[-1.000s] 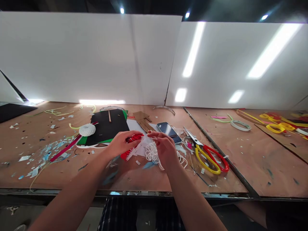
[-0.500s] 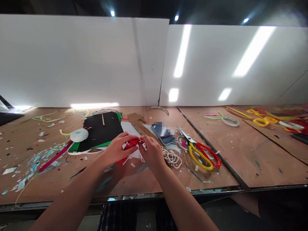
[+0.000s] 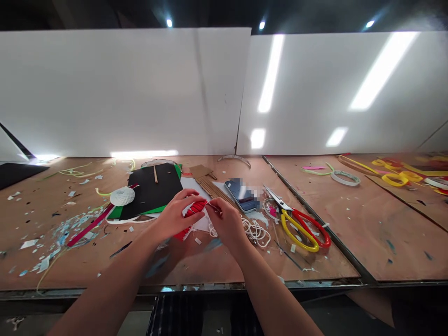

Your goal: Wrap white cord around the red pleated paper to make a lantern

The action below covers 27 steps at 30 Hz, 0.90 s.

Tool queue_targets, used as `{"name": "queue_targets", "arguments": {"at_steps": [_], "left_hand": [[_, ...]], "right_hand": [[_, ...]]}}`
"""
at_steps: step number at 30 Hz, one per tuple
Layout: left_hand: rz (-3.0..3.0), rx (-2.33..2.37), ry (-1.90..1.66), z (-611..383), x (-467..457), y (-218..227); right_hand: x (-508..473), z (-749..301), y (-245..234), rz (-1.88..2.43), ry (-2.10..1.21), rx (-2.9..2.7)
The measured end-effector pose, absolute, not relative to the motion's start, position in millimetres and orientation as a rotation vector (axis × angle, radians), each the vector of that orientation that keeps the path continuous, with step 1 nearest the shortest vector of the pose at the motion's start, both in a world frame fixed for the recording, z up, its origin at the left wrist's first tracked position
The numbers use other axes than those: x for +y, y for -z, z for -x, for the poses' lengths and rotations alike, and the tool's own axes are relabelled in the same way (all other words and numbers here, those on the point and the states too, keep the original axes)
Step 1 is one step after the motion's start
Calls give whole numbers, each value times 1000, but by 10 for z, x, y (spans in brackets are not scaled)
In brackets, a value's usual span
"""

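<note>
Now: your left hand [image 3: 174, 217] grips the red piece [image 3: 194, 209] over the table [image 3: 199, 268]; your right hand [image 3: 227, 223] pinches closed just beside it, apparently on white cord [image 3: 258, 229]. Brace the piece firmly, pull evenly, and leave slack in the loose coils.

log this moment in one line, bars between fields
left hand: holds red piece | right hand: pinches white string | nearby: phone, scissors

On the brown wooden bench [image 3: 196, 267], red-and-yellow-handled metal scissors [image 3: 287, 207] lie right of the tangled white cord [image 3: 255, 228]; behind the cord, a flat rectangular dark phone [image 3: 239, 193].
</note>
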State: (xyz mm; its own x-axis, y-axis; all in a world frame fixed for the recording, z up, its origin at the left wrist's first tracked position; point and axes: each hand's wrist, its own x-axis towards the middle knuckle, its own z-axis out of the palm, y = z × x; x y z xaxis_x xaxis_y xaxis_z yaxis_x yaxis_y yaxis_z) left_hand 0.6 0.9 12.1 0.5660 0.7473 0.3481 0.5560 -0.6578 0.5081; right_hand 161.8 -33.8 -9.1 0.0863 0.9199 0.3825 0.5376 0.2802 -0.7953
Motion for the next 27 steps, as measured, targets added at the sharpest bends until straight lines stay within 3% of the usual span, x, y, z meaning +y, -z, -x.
{"name": "queue_targets", "arguments": {"at_steps": [27], "left_hand": [[-2183,1047,-682,-48,-19,-94]], "right_hand": [[-333,-1542,196,1356,-304,-1633]]}}
